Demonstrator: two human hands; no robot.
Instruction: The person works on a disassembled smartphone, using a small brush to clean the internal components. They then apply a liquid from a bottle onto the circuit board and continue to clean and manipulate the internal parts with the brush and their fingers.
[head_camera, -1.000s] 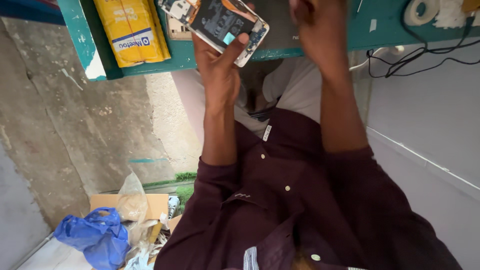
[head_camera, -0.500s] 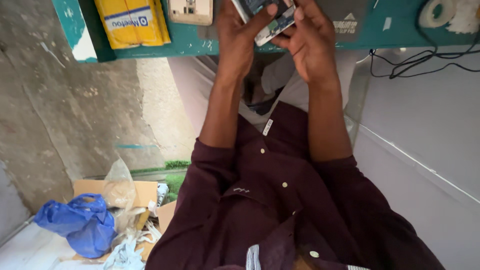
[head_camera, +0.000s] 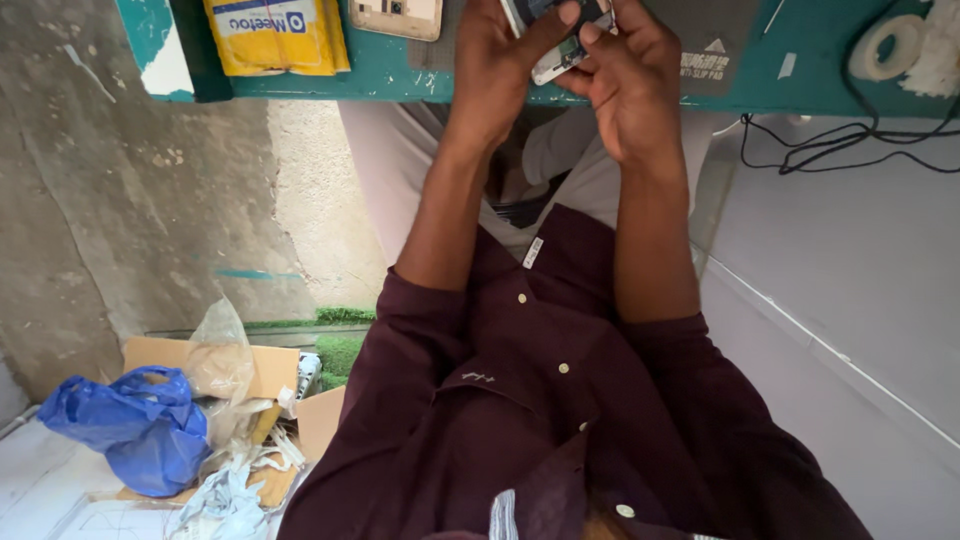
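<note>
Yellow packet (head_camera: 276, 35) on teal bench (head_camera: 400, 75), opened phone (head_camera: 558, 40) held

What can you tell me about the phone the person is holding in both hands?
The phone is small, flat and opened up, with dark and pale parts showing inside and a white edge. It is held tilted over the green table, at the top of the picture, so part of it is cut off. The left hand grips one side and the right hand the other, thumbs pressing on top.
</note>
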